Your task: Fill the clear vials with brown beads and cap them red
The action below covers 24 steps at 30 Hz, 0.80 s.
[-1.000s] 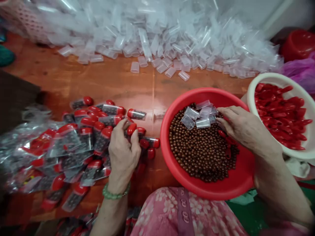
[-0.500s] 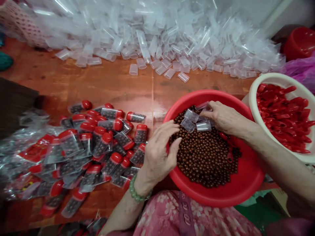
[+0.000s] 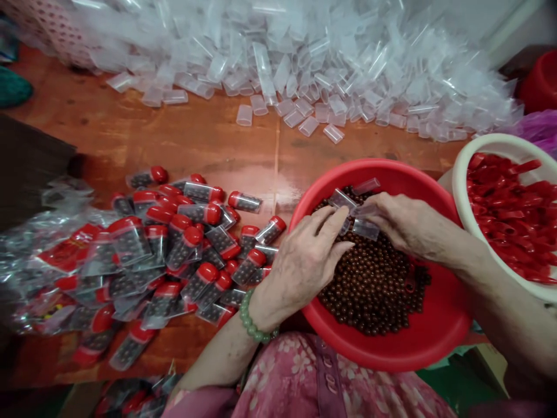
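Observation:
My left hand (image 3: 307, 255), with a green bead bracelet (image 3: 252, 322), reaches over the rim of a red basin (image 3: 439, 331). Its thumb and fingers are apart, the fingertips at short clear plastic tubes (image 3: 342, 199). Brown beads (image 3: 372, 290) fill much of the basin, and the tubes lie on top of them. Above the beads, my right hand (image 3: 404, 223) has its fingers pinched on a clear tube, partly blurred. A small red cap (image 3: 409, 283) shows among the beads below this hand.
Left of the basin spreads a pile of bead-filled, red-capped tubes (image 3: 178, 249) beside a crumpled clear bag (image 3: 26, 255). Many loose clear tubes (image 3: 304, 75) heap along the back. A white bowl (image 3: 461, 191) of red caps (image 3: 513, 226) stands at the right.
My left hand has moved right, farther over the basin, toward the clear tubes. Those tubes have shifted. Another filled tube lies at the pile's right edge, where bare table showed before.

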Each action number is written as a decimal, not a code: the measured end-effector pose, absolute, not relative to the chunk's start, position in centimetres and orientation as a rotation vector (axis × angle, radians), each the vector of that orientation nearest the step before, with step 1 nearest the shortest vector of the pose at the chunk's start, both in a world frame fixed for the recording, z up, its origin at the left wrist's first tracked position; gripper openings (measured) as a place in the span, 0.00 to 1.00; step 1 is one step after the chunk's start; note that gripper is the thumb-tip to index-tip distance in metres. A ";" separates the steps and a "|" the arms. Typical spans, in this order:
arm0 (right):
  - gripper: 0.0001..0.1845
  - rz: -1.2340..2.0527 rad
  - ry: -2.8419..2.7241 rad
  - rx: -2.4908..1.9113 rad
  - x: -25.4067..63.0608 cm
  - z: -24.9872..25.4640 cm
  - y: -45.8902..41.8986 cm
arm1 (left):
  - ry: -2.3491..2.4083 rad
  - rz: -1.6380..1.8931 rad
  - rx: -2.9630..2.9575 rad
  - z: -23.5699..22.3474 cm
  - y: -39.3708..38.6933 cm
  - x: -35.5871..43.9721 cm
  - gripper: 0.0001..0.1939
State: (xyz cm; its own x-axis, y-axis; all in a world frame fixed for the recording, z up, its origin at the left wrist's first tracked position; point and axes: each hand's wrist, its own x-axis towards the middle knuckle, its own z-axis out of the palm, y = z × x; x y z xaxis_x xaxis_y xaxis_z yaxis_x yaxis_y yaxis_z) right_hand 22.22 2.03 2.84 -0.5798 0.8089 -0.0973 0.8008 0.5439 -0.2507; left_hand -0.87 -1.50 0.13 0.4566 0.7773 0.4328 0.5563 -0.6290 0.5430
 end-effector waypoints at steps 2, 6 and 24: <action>0.11 0.714 -2.704 -1.442 21.1 3.2 0.5 | 1.106 0.888 2.389 0.3 -1.5 -0.6 0.17; 0.10 1.212 -2.499 -1.335 20.1 2.8 -1.3 | 1.063 0.741 2.425 0.2 -1.8 -0.6 0.15; 0.26 2.289 -1.738 -0.870 21.7 1.3 0.3 | 0.662 0.999 2.407 0.2 -1.6 -2.3 0.05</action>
State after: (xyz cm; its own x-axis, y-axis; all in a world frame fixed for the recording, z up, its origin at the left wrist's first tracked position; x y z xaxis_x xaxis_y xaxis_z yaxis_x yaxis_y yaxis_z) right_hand 21.67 0.27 1.29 -0.8232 0.4393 -0.3597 0.2287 -0.3234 -0.9182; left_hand -2.27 -1.61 0.16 0.6228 0.5812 0.5237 0.2560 -0.7840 0.5656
